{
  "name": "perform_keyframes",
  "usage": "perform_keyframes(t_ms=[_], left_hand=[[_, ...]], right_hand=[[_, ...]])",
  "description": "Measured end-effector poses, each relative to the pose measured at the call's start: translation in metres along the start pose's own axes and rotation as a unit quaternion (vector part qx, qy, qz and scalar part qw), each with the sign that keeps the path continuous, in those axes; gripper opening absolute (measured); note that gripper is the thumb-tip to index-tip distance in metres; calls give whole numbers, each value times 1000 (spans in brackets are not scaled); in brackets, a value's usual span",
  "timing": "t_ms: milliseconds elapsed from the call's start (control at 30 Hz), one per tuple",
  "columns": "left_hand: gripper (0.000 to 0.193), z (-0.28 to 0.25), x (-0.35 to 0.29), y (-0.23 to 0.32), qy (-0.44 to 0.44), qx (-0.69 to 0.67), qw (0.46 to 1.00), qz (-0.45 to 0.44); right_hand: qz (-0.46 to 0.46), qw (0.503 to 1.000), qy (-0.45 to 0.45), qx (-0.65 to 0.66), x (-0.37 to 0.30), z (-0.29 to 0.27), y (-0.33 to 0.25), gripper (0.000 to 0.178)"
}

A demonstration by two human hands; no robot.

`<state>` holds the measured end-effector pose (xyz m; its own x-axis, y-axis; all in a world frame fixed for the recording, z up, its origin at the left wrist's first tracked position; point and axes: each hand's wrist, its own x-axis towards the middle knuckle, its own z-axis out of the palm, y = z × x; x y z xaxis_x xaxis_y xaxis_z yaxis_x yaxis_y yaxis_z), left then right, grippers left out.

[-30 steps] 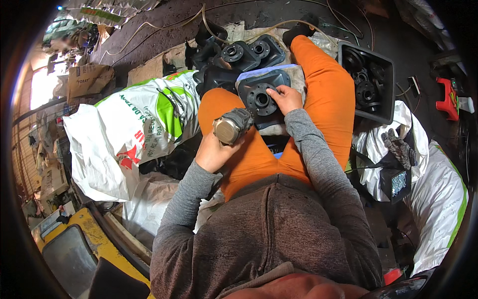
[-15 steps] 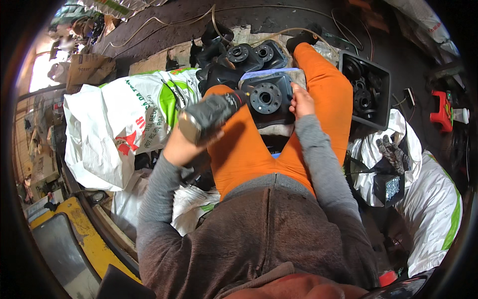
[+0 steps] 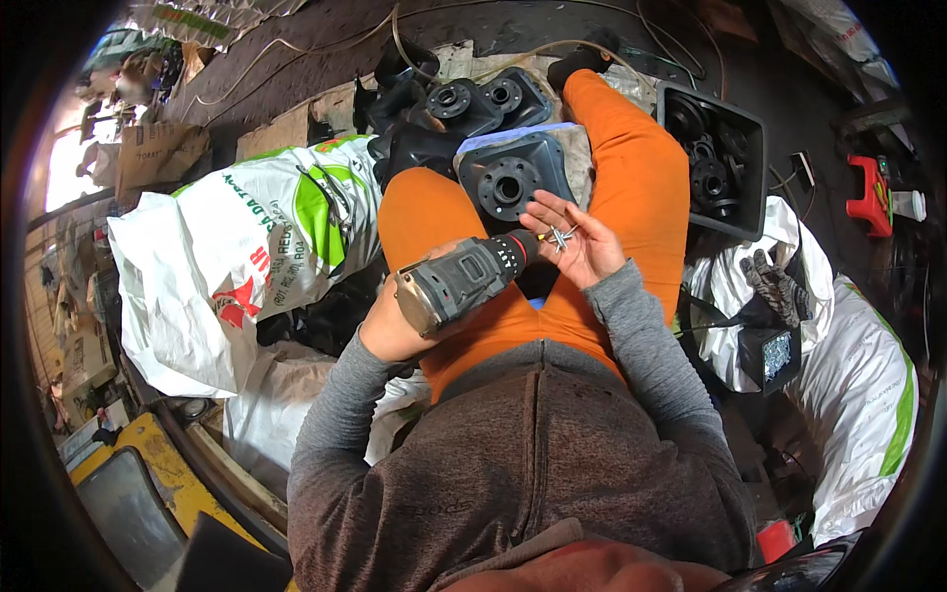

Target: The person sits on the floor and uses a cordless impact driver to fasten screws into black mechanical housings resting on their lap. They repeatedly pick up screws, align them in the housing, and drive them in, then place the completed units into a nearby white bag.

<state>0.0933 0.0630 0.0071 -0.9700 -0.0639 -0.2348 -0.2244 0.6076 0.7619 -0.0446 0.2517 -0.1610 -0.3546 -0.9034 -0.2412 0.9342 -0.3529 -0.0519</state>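
My left hand (image 3: 387, 324) is wrapped round a cordless drill (image 3: 459, 281), dark grey and black with a red ring near its chuck. The drill points right, its tip close to the fingers of my right hand (image 3: 596, 255). That hand is turned palm up with its fingers partly spread, and several small silver screws (image 3: 560, 238) lie in it. Just beyond, between my knees, a black plastic housing (image 3: 543, 163) with a round, holed flange (image 3: 505, 189) rests on a padded support (image 3: 580, 148). My fingers are apart from the housing.
More black housings (image 3: 449, 104) lie beyond my left knee. A black crate (image 3: 762, 173) of round black parts stands at the right. White sacks (image 3: 163, 286) flank me, with a grey glove (image 3: 779, 286) and an open box of small metal pieces (image 3: 776, 355) at the right. A hose (image 3: 543, 47) crosses the floor.
The drill has come toward me and right, away from the housing's flange. My right hand has left the housing's right edge and turned palm up, showing the screws.
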Motion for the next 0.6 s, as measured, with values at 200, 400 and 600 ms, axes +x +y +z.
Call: perform_keyframes(t_ms=[200,400,600], left_hand=[[52,-15,-7,-6,0,33,999,29],[47,-16,-11,-10,-17,57,998,33],[47,-8,-17,-13,-11,109,993,51]], right_hand=[[20,990,75,-119,-7,6,3,39],[105,976,110,-154,-10,-1,17,35],[52,985,164,-28,-8,-5,29,10]])
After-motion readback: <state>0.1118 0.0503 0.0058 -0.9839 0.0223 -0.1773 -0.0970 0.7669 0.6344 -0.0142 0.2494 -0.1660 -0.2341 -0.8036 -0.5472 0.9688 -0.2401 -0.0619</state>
